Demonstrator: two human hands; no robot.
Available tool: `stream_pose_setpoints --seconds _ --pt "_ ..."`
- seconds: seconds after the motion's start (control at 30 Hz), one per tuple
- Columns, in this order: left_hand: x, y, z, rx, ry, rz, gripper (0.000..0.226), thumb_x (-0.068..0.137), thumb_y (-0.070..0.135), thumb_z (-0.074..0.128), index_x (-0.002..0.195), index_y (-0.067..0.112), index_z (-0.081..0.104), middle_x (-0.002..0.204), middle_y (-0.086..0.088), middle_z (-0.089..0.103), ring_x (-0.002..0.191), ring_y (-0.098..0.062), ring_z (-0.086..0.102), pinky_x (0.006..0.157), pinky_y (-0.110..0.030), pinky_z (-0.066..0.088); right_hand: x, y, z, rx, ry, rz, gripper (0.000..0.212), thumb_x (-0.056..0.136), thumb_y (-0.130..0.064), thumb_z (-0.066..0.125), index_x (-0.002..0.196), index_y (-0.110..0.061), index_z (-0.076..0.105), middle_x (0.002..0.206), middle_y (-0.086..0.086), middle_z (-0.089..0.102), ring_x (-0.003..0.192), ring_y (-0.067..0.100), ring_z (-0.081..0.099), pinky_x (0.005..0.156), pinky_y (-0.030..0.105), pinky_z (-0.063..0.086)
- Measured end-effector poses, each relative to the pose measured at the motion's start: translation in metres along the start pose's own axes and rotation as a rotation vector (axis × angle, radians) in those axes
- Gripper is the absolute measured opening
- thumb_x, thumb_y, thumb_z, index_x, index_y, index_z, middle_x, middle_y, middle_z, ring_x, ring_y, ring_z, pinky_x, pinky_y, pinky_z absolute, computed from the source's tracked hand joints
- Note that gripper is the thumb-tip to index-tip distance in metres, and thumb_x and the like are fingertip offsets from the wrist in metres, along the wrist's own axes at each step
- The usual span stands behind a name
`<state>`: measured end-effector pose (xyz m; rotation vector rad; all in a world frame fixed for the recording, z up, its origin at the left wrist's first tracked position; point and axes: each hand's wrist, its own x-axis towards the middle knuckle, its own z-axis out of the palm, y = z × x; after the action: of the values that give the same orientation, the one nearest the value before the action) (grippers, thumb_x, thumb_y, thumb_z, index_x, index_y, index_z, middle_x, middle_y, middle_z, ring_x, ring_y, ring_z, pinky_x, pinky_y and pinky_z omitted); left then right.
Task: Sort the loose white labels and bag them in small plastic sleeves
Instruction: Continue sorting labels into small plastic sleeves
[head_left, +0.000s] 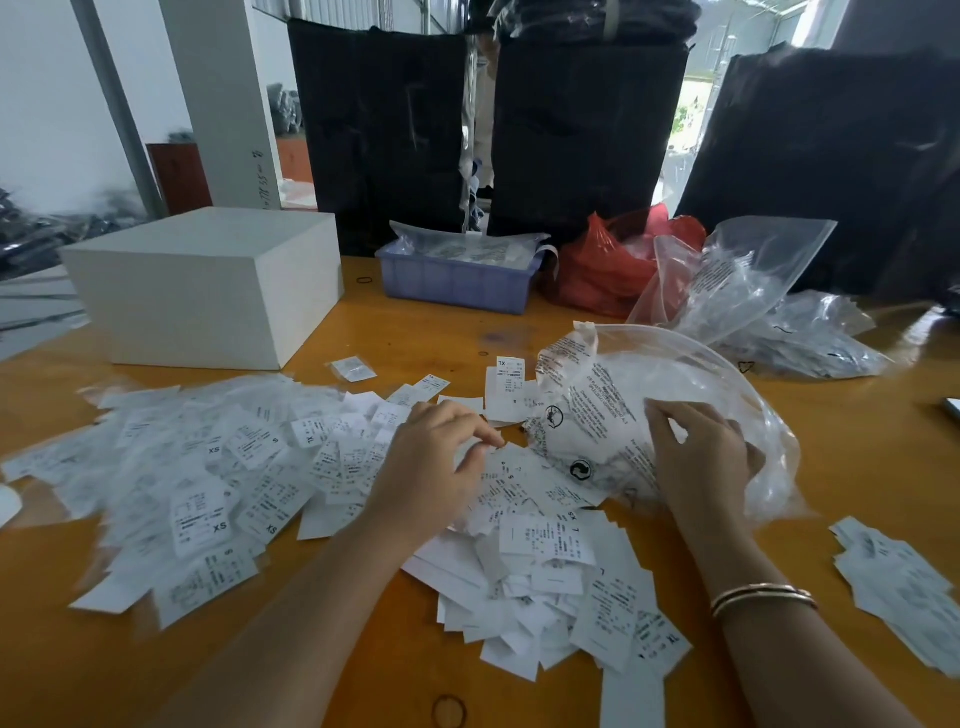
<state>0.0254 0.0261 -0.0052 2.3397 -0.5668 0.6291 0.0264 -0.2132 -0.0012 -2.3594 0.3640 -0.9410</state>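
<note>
Loose white labels lie in a heap in front of me on the orange table. To the left spreads a wide pile of labels in small clear sleeves. My left hand hovers over the heap's top with fingers curled, fingertips touching a label. My right hand grips a large clear printed plastic bag that lies on the table right of centre. A smaller stack of labels sits at the right edge.
A white box stands at the back left. Behind centre are a blue tray with sleeves, a red bag and more clear bags. Tall black wrapped bundles line the table's far edge. A rubber band lies near me.
</note>
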Motion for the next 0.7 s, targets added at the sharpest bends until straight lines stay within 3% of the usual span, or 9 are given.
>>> stream_pose_setpoints --seconds 0.07,0.13,0.2,0.27,0.37,0.5,0.6,0.7 --pt "-0.001 0.004 0.000 -0.107 -0.047 -0.003 0.017 0.091 0.019 0.059 0.107 0.021 0.066 0.108 0.010 0.060 0.109 -0.007 0.047 0.096 -0.030 0.040 -0.004 -0.010 -0.002 0.082 0.037 -0.160 0.011 0.089 -0.024 0.063 0.094 -0.023 0.073 0.097 -0.006 0.068 0.096 0.018 0.055 0.079 0.030 0.015" --pt "-0.002 0.007 -0.001 -0.227 -0.122 -0.046 0.030 0.091 0.032 0.059 0.121 0.028 0.058 0.115 0.020 0.053 0.112 0.008 0.040 0.098 -0.024 0.037 -0.013 -0.025 -0.003 0.167 -0.005 -0.320 0.009 0.085 -0.018 0.067 0.088 -0.027 0.069 0.084 -0.020 0.061 0.084 0.009 0.055 0.077 0.026 0.016" --pt "-0.003 0.010 -0.002 -0.309 -0.195 -0.088 0.045 0.084 0.048 0.060 0.126 0.046 0.045 0.116 0.038 0.039 0.106 0.027 0.031 0.091 -0.011 0.032 -0.024 -0.038 -0.003 0.268 -0.155 -0.410 0.016 0.084 -0.018 0.068 0.088 -0.033 0.064 0.080 -0.029 0.056 0.079 -0.003 0.053 0.079 0.026 0.020" --pt "-0.004 0.011 -0.003 -0.331 -0.223 -0.093 0.049 0.075 0.060 0.057 0.121 0.057 0.041 0.115 0.043 0.035 0.107 0.033 0.026 0.084 -0.005 0.028 -0.032 -0.046 -0.001 0.351 -0.317 -0.461 0.017 0.084 -0.020 0.067 0.089 -0.036 0.063 0.078 -0.026 0.060 0.079 -0.004 0.055 0.084 0.027 0.027" --pt "-0.002 0.011 -0.003 -0.309 -0.191 -0.034 0.034 0.074 0.062 0.054 0.106 0.050 0.057 0.107 0.034 0.052 0.107 0.016 0.042 0.083 -0.006 0.030 -0.037 -0.053 -0.002 0.460 -0.478 -0.442 0.015 0.084 -0.023 0.066 0.089 -0.037 0.064 0.075 -0.017 0.066 0.077 0.001 0.060 0.087 0.033 0.042" --pt "0.000 0.010 -0.004 -0.388 -0.036 -0.070 0.005 0.081 0.044 0.061 0.085 0.043 0.064 0.083 0.024 0.065 0.086 0.008 0.057 0.071 -0.006 0.040 -0.037 -0.055 -0.007 0.574 -0.671 -0.305 0.025 0.077 -0.038 0.067 0.099 -0.038 0.053 0.078 -0.009 0.065 0.069 0.001 0.057 0.068 0.017 0.047" --pt "0.002 0.007 -0.005 -0.515 0.081 -0.153 0.008 0.089 0.021 0.063 0.084 0.025 0.068 0.079 0.012 0.071 0.070 0.003 0.061 0.061 -0.008 0.044 -0.033 -0.046 -0.006 0.223 -0.913 -0.446 0.029 0.075 -0.050 0.068 0.097 -0.043 0.051 0.093 -0.019 0.055 0.083 -0.007 0.047 0.075 0.006 0.036" --pt "0.002 0.008 -0.005 -0.618 0.109 -0.214 0.007 0.089 0.016 0.062 0.085 0.020 0.065 0.082 0.010 0.073 0.074 -0.001 0.065 0.063 -0.010 0.049 -0.030 -0.044 -0.003 -0.017 -0.963 -0.650 0.030 0.074 -0.059 0.066 0.097 -0.046 0.051 0.103 -0.026 0.041 0.097 -0.024 0.025 0.083 0.000 0.007"
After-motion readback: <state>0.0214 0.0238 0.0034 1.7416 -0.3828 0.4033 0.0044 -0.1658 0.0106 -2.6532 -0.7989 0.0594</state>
